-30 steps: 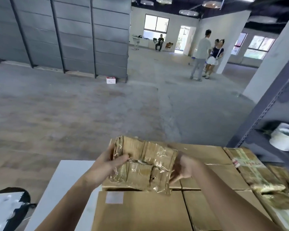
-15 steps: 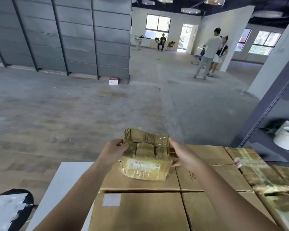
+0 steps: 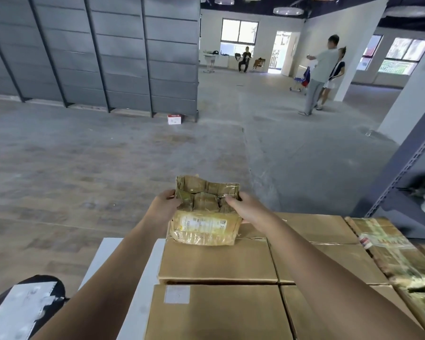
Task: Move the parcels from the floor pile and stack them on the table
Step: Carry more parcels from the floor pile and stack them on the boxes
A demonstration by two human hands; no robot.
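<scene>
No text can be read. The taped parcel (image 3: 205, 218) carries a white shipping label (image 3: 203, 224) with print and barcodes too blurred to read. The front carton (image 3: 219, 312) has a blank white sticker (image 3: 177, 294).

Small brown parcel (image 3: 205, 214), crumpled and wrapped in glossy clear tape, held at both upper corners; torn-looking top edge raised, white shipping label on the near face, bottom edge resting on the far left carton (image 3: 216, 262). Sat among four plain cardboard cartons laid in a flat two-by-two block on the white table (image 3: 142, 288); pale square sticker on the near left carton (image 3: 219, 315). More tape-wrapped parcels (image 3: 400, 256) lay along the block's right side, blurred.
</scene>
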